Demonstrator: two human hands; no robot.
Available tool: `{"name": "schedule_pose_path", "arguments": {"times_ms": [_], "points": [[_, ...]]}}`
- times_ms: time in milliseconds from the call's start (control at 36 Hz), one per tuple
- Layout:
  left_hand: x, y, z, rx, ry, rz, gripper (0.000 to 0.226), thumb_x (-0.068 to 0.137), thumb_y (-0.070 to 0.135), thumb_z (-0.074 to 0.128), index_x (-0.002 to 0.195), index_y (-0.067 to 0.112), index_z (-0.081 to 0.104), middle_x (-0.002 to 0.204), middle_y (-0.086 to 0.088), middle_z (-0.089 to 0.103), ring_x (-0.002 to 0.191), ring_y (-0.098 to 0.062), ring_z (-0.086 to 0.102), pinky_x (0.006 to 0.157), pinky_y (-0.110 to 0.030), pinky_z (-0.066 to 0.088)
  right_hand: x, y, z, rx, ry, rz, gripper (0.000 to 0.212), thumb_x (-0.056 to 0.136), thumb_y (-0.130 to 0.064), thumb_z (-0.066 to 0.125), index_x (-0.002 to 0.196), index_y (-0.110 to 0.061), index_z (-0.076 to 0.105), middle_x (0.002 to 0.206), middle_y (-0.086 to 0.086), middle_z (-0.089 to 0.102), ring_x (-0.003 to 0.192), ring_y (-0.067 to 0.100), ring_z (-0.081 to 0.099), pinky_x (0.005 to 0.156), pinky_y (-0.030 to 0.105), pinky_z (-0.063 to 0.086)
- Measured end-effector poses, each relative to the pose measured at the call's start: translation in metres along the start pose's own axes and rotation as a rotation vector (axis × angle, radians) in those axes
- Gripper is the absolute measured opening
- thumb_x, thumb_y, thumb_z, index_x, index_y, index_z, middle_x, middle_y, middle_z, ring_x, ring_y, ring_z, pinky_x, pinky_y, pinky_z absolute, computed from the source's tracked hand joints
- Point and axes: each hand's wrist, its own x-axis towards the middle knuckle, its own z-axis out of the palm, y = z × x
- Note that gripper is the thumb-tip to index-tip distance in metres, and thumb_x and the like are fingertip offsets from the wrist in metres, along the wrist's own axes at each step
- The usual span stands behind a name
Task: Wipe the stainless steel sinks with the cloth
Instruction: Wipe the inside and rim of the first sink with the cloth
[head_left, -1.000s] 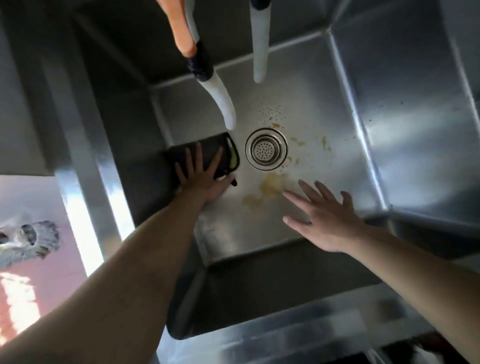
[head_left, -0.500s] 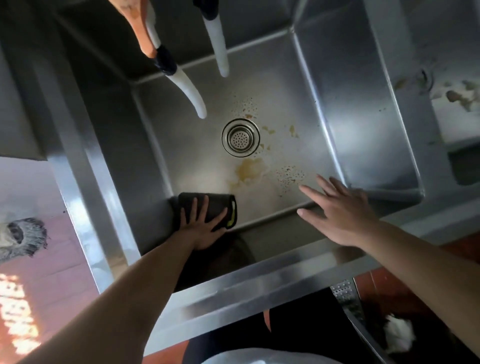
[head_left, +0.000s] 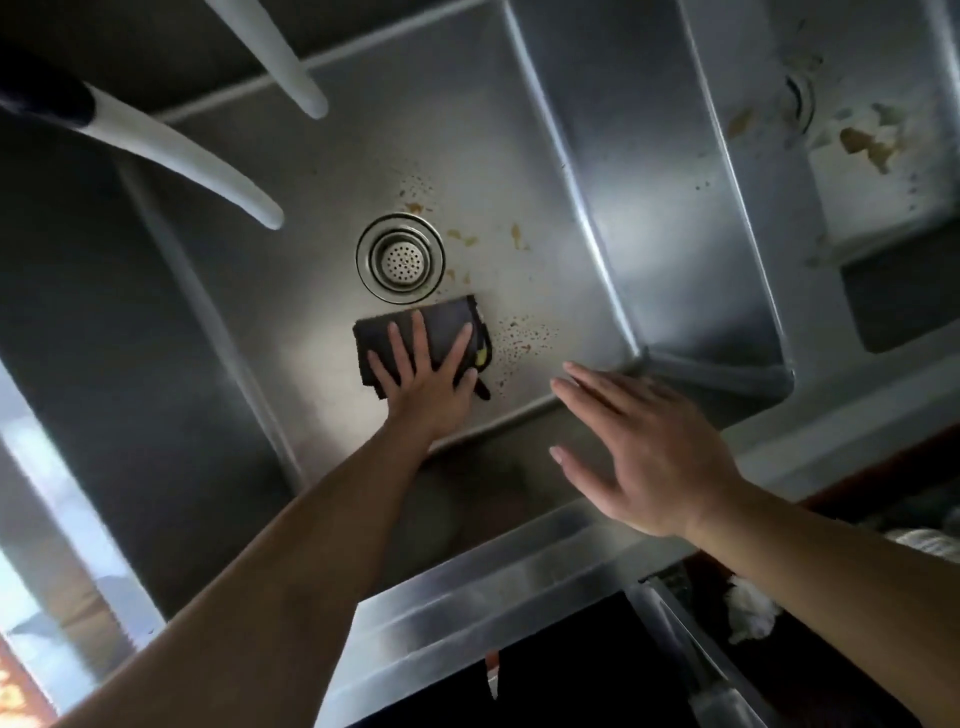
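Cloth (head_left: 415, 338) lies flat on sink floor (head_left: 311, 332), just below drain (head_left: 400, 258) | left hand (head_left: 428, 382) pressed on it, fingers spread | right hand (head_left: 644, 457) held flat, nothing gripped | advised: firm pressure kept, overlapping strokes carried across brown spatter (head_left: 522, 338) beside drain.

Two white spouts (head_left: 208, 166) overhang the sink (head_left: 519, 130) floor's far-left corner. The drain strainer (head_left: 400, 258) sits mid-floor. Bare stained floor lies toward the right wall.
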Motion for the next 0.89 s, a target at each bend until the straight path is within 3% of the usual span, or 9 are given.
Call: {"name": "schedule_pose_path", "arguments": {"times_ms": [83, 222, 333, 500, 583, 639, 667, 750, 889], "points": [[0.022, 0.034, -0.015, -0.142, 0.106, -0.139, 0.062, 0.097, 0.064, 0.022, 0.147, 0.057, -0.015, 0.16, -0.006, -0.033, 0.145, -0.037, -0.032, 0.11, -0.067, -0.019, 0.0, 0.0, 0.0, 0.006, -0.018, 0.006, 0.066, 0.099, -0.06, 0.033, 0.145, -0.016, 0.048, 0.156, 0.006, 0.042, 0.133, 0.023, 0.053, 0.103, 0.047, 0.049], [0.056, 0.05, -0.042, -0.235, 0.1, -0.232, 0.064, 0.098, 0.064, 0.023, 0.146, 0.057, -0.019, 0.16, -0.006, -0.033, 0.144, -0.037, -0.033, 0.109, -0.067, -0.019, 0.0, -0.001, -0.001, 0.023, 0.012, 0.009, 0.064, 0.098, -0.058, 0.037, 0.146, -0.017, 0.048, 0.156, 0.004, 0.042, 0.127, 0.024, 0.058, 0.1, 0.047, 0.051], [0.049, 0.031, -0.045, -0.148, 0.048, -0.128, 0.061, 0.098, 0.064, 0.021, 0.145, 0.06, -0.018, 0.16, -0.001, -0.033, 0.145, -0.033, -0.032, 0.112, -0.066, -0.017, 0.0, -0.002, -0.001, 0.021, 0.024, 0.001, 0.065, 0.098, -0.057, 0.036, 0.147, -0.017, 0.045, 0.156, 0.005, 0.042, 0.132, 0.025, 0.054, 0.101, 0.049, 0.049], [-0.002, -0.047, -0.017, 0.228, -0.028, 0.181, 0.062, 0.097, 0.066, 0.019, 0.143, 0.059, -0.023, 0.158, -0.001, -0.036, 0.145, -0.033, -0.033, 0.112, -0.066, -0.015, 0.0, 0.0, 0.0, -0.006, -0.003, -0.003, 0.067, 0.098, -0.059, 0.034, 0.153, -0.02, 0.037, 0.162, 0.005, 0.031, 0.143, 0.026, 0.04, 0.107, 0.051, 0.043], [-0.034, -0.098, 0.008, 0.329, -0.06, 0.295, 0.063, 0.093, 0.068, 0.016, 0.135, 0.063, -0.031, 0.162, -0.005, -0.026, 0.14, -0.03, -0.042, 0.108, -0.061, -0.025, 0.001, 0.002, 0.002, 0.0, 0.002, -0.016, 0.069, 0.098, -0.061, 0.03, 0.156, -0.024, 0.03, 0.165, 0.004, 0.024, 0.145, 0.026, 0.037, 0.107, 0.052, 0.042], [-0.049, -0.121, 0.013, 0.412, -0.021, 0.4, 0.063, 0.092, 0.063, 0.023, 0.145, 0.062, -0.012, 0.166, -0.009, 0.0, 0.147, -0.033, -0.028, 0.111, -0.06, -0.02, 0.001, 0.003, 0.002, 0.009, 0.022, -0.03, 0.068, 0.098, -0.06, 0.031, 0.156, -0.024, 0.03, 0.165, 0.004, 0.024, 0.145, 0.027, 0.038, 0.107, 0.051, 0.042], [-0.052, -0.127, 0.011, 0.45, 0.003, 0.447, 0.062, 0.092, 0.059, 0.028, 0.148, 0.06, 0.003, 0.165, -0.01, 0.014, 0.151, -0.038, -0.009, 0.114, -0.062, -0.009, 0.001, 0.004, 0.003, 0.011, 0.033, -0.044, 0.067, 0.098, -0.059, 0.033, 0.155, -0.024, 0.031, 0.165, 0.004, 0.025, 0.145, 0.027, 0.038, 0.108, 0.05, 0.042], [-0.049, -0.128, -0.009, 0.514, 0.081, 0.592, 0.054, 0.091, 0.052, 0.035, 0.145, 0.05, 0.039, 0.156, -0.013, 0.038, 0.137, -0.046, 0.038, 0.111, -0.065, 0.019, 0.002, 0.005, 0.005, 0.012, 0.068, -0.076, 0.065, 0.098, -0.058, 0.035, 0.154, -0.025, 0.034, 0.165, 0.004, 0.023, 0.146, 0.027, 0.035, 0.11, 0.048, 0.038], [-0.023, -0.133, -0.015, 0.643, 0.121, 0.727, 0.051, 0.095, 0.049, 0.037, 0.145, 0.049, 0.039, 0.159, -0.014, 0.032, 0.145, -0.045, 0.028, 0.112, -0.072, 0.013, 0.002, 0.013, -0.003, 0.104, 0.163, -0.091, 0.062, 0.098, -0.049, 0.045, 0.154, -0.027, 0.034, 0.167, 0.003, 0.014, 0.152, 0.026, 0.02, 0.116, 0.056, 0.027]]}}
